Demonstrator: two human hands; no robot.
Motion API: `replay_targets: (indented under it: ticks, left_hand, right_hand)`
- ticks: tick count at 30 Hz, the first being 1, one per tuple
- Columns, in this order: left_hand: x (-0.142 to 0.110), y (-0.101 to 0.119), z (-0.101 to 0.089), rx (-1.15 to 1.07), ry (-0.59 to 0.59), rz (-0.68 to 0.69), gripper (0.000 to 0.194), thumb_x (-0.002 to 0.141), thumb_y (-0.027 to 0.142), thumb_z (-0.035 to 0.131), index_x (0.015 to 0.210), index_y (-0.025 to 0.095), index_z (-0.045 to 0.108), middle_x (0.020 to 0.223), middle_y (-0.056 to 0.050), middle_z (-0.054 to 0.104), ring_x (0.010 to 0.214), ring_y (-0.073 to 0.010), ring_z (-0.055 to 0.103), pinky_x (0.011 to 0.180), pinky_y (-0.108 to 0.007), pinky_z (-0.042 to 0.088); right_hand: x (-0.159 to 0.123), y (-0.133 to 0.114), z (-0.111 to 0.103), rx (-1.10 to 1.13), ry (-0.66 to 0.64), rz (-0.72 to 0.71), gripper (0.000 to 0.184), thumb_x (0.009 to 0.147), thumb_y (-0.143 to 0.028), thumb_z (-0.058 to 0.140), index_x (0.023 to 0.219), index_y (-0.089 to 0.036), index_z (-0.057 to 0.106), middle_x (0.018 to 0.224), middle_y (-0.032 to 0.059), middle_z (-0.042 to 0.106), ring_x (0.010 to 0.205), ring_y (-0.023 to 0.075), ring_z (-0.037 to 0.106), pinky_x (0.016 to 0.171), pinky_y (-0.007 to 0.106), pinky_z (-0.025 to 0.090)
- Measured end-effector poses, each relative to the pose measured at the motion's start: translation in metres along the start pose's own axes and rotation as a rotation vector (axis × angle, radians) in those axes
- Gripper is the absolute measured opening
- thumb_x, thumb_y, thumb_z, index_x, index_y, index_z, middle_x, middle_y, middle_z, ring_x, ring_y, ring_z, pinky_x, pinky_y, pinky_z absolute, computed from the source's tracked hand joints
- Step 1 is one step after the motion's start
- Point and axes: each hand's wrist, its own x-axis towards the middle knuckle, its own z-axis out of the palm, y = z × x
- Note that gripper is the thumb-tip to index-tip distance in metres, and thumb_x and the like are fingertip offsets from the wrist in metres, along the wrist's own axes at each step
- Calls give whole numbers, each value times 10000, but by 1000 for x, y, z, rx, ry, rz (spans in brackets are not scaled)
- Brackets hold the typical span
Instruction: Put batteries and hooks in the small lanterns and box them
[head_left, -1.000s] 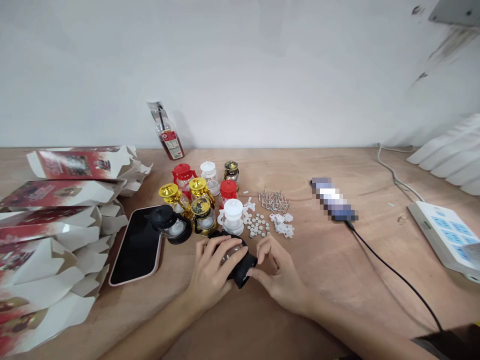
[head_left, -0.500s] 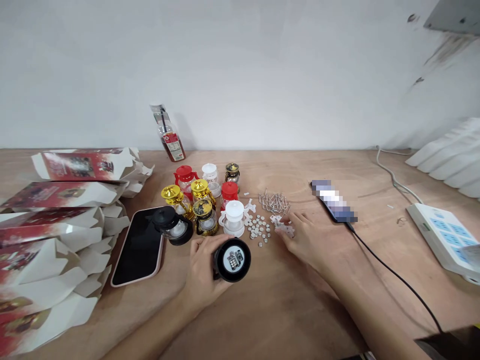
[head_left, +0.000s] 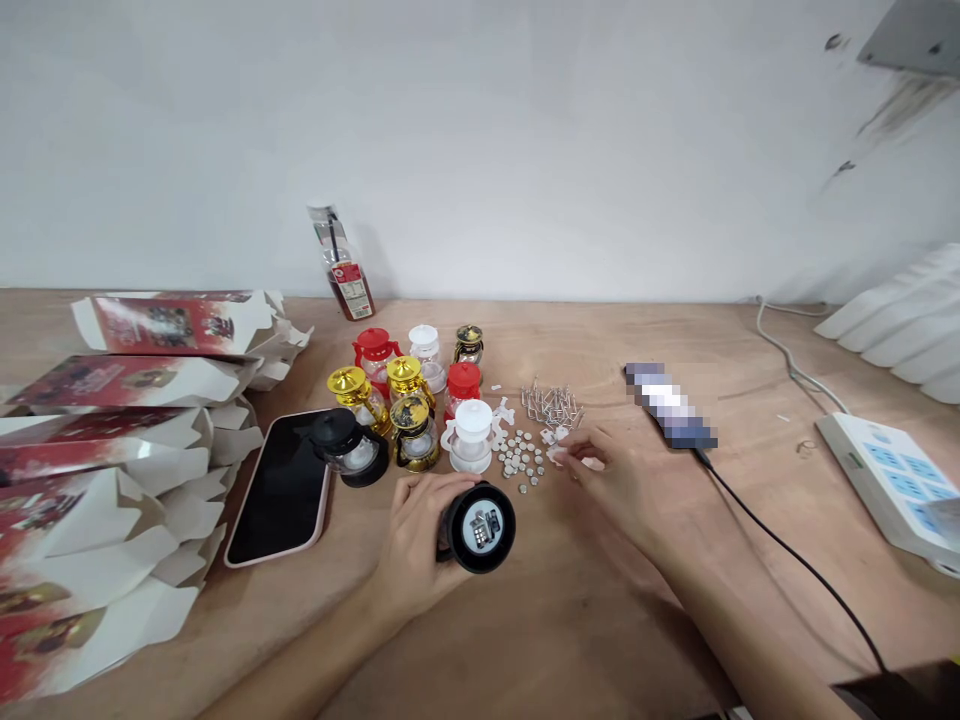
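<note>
Spreading across the lower part of the frame, the wooden counter [head_left: 525, 640] carries many loose things, so one careless forearm sweep could upset several. The printed cartons [head_left: 150, 385], heaped at left, might slide onto the dark-screened phone [head_left: 277, 490] if nudged. Toward lower right, the black cable [head_left: 787, 562] could drag the plugged-in phone [head_left: 666, 405] if an arm snagged it. The left hand [head_left: 416, 545], at lower centre, holds the upturned black lantern [head_left: 451, 535] with its base toward the camera; a slack grip could let it slip, and tilting might spill the metal parts [head_left: 482, 527] showing there if they are unsecured. The right hand [head_left: 619, 490], just right of centre, has thumb and fingers drawn close at the white pieces [head_left: 556, 437]; I cannot tell whether one is pinched, and a hasty pick might take two. Swinging the held lantern back could knock the white lantern [head_left: 471, 440] into its neighbours. The bent wires [head_left: 551, 403], tangled just beyond, might catch a fingertip, while the silver discs [head_left: 519, 455], scattered between lanterns and right hand, could scatter under a brushing knuckle.
</note>
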Motion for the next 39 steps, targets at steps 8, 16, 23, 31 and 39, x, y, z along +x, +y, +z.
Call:
replay_targets:
  ticks: [8, 16, 23, 31, 39]
  left_hand:
    - [-2, 2, 5, 63, -90, 41, 318, 856, 310, 559, 1148, 196, 510, 1082, -106, 660, 958, -225, 621, 791, -334, 381]
    - [1, 4, 6, 111, -96, 80, 314, 874, 327, 569, 1147, 171, 554, 1042, -95, 636, 937, -203, 596, 769, -310, 367]
    - [-2, 3, 6, 113, -114, 69, 337, 867, 328, 566, 1182, 207, 553, 1037, -89, 646, 933, -214, 593, 774, -323, 359]
    - [-1, 0, 5, 133, -105, 96, 331, 865, 321, 573, 1178, 212, 550, 1037, -90, 640, 930, -218, 586, 768, -327, 367]
    - [-1, 0, 5, 99, -94, 86, 317, 874, 323, 573, 1164, 196, 553, 1039, -92, 630, 931, -211, 579, 764, -320, 366]
  right_hand:
    - [-24, -39, 9, 495, -107, -121, 50, 800, -216, 695, 804, -218, 646, 810, 15, 719, 778, 146, 681, 697, 276, 565]
    - [-26, -51, 8, 300, -235, -642, 262, 861, 15, 475, 908, -172, 653, 851, 81, 730, 849, 155, 680, 730, 302, 571]
    - [-25, -49, 8, 226, -261, -699, 281, 882, 3, 440, 919, -188, 643, 817, 53, 735, 825, 142, 691, 720, 284, 572]
    - [-24, -47, 10, 150, -226, -676, 187, 905, -71, 488, 911, -185, 637, 782, 40, 701, 728, 114, 657, 646, 225, 551]
    - [-27, -45, 15, 162, -144, -783, 165, 893, -80, 518, 911, -176, 650, 778, 52, 718, 805, 151, 633, 715, 285, 559]
